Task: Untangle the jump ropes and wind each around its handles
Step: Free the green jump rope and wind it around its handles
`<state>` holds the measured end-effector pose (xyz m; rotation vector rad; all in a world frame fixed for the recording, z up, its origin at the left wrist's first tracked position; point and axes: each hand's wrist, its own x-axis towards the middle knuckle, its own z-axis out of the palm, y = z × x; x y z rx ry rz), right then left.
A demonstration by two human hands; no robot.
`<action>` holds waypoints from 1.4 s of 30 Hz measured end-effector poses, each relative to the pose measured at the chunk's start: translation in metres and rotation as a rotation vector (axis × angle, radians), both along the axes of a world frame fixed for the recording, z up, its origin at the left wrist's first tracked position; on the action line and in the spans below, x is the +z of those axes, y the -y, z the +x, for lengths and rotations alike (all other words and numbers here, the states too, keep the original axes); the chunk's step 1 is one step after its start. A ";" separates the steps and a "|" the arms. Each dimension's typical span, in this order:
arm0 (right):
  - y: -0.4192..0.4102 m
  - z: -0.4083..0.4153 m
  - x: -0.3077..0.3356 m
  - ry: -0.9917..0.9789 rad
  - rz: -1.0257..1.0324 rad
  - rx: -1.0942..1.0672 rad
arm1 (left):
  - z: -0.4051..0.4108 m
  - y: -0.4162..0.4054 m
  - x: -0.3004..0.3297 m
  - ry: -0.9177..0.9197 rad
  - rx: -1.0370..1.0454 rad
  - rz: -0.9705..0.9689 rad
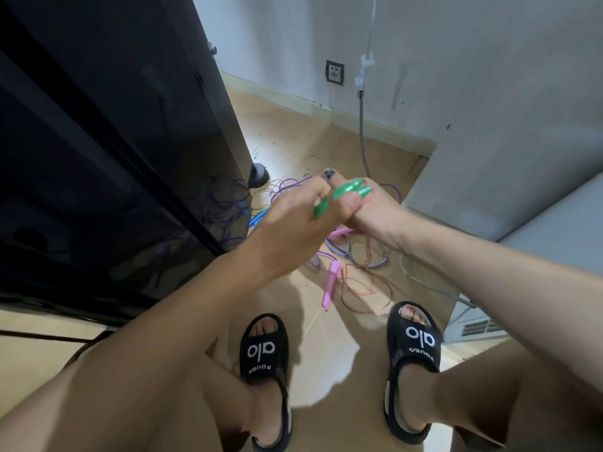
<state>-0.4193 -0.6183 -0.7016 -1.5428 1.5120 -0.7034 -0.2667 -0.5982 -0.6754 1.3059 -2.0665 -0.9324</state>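
Both of my hands meet above the floor and grip two green jump-rope handles (pixel 347 190). My left hand (pixel 293 220) wraps the lower ends, my right hand (pixel 375 213) the side near the tips. The green rope itself is hidden by my fingers. On the floor below lies a tangle: a pink handle (pixel 330 287) with a thin copper-coloured rope (pixel 365 288), a purple-and-white braided rope (pixel 352 252), a thin purple rope (pixel 287 184) and a blue handle (pixel 256 218).
A tall black glossy cabinet (pixel 114 141) stands at the left, with its round foot (pixel 257 176) beside the ropes. A grey cable (pixel 362 132) hangs down the wall from a clip. My feet in black slides (pixel 264 353) stand on the tan floor. A grey appliance (pixel 554 256) is at the right.
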 end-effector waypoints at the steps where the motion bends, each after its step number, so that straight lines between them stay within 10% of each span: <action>1: -0.002 0.003 -0.003 -0.005 0.012 -0.038 | 0.000 0.004 0.000 -0.027 0.057 0.048; 7: -0.014 0.014 -0.002 0.019 -0.020 -0.070 | 0.015 0.039 -0.009 -0.230 0.279 0.199; 16: -0.016 0.003 0.023 -0.177 -0.247 0.014 | 0.022 0.038 -0.028 0.392 0.115 0.056; 35: 0.008 -0.011 0.036 0.047 -0.033 0.200 | 0.005 -0.010 -0.004 0.415 -0.126 -0.219; 42: 0.000 -0.005 0.010 0.023 0.088 0.154 | 0.003 -0.013 0.002 0.062 0.014 -0.116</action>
